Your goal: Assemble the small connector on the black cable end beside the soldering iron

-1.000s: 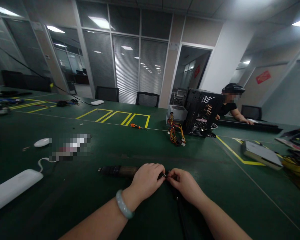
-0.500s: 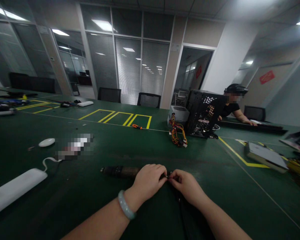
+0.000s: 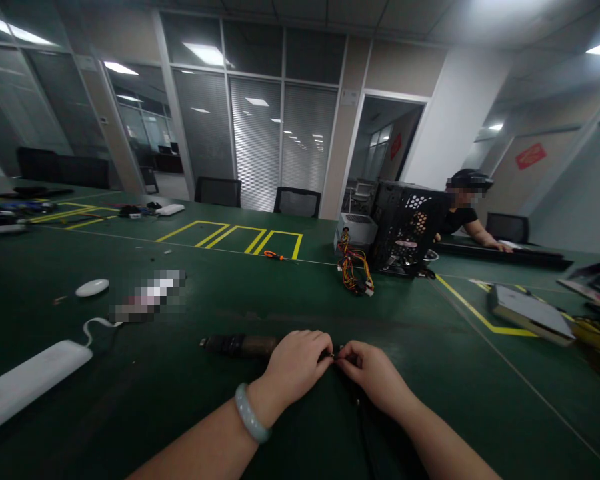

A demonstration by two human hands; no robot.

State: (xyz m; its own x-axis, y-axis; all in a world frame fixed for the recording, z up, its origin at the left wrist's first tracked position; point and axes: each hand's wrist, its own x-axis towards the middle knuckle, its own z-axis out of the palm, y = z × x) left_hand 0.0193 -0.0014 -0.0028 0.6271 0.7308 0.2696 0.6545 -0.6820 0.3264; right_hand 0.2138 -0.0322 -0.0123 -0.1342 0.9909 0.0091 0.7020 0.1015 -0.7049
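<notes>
A dark, rod-like tool [image 3: 253, 345] with a brown middle lies across the green table in front of me. My left hand [image 3: 303, 357], its wrist in a pale green bangle [image 3: 251, 413], is closed over the tool's right end. Close beside it, my right hand [image 3: 367, 367] pinches at the same end, fingertips nearly touching the left ones. Something tiny and shiny shows between the fingertips, too small to name. A black cable [image 3: 364, 427] runs down from there toward the near edge, partly under my right forearm.
A black computer case [image 3: 405, 227] and a power supply [image 3: 355, 230] with coloured wires stand beyond my hands. Orange-handled pliers [image 3: 273, 255] lie mid-table. A white power strip [image 3: 35, 383] is at left, a metal box [image 3: 533, 313] at right. A person [image 3: 473, 217] sits behind the case.
</notes>
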